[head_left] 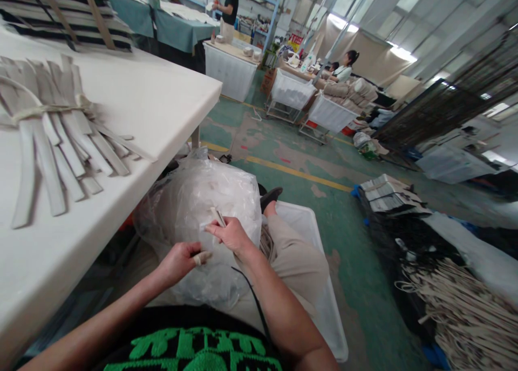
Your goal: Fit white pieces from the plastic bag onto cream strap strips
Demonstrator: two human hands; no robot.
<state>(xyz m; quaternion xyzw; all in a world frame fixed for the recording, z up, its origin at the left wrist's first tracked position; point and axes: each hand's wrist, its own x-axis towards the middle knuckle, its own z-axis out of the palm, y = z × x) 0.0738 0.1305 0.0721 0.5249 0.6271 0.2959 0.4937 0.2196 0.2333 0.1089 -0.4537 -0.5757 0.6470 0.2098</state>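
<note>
Probably light and fairly thin, the short, flat, off-white strip (217,216) near the centre of the frame is pinched between the thumb and fingers of the right hand (234,235), its end poking up past the grip. It looks firm enough to keep its line rather than flop, so a pinch close to the middle of its length should steady it, with little weight to fight and little sign of fragility. Just below and to the left, the left hand (178,262) is curled, with something beige (201,258) at its fingertips; blur hides whether that is a held piece or a finger covering, so I cannot tell whether this grip is closed on anything. Both hands are over a large, crumpled, see-through plastic bag (238,193) with whitish contents, whose loose film looks slippery and could catch on fingers or cling to a small piece. A thin black cord (254,292) runs beside the right forearm, close enough to snag. Over the left of the frame spreads a thick white tabletop (170,95), whose edge limits room beside the left arm; on it lies a fanned bundle of pale, flat strips (76,136), gathered by a beige tie (44,110). A white plastic tub (338,328) sits at lower centre-right by the person's leg, and a heap of long beige strips (477,306) fills the lower right.
</note>
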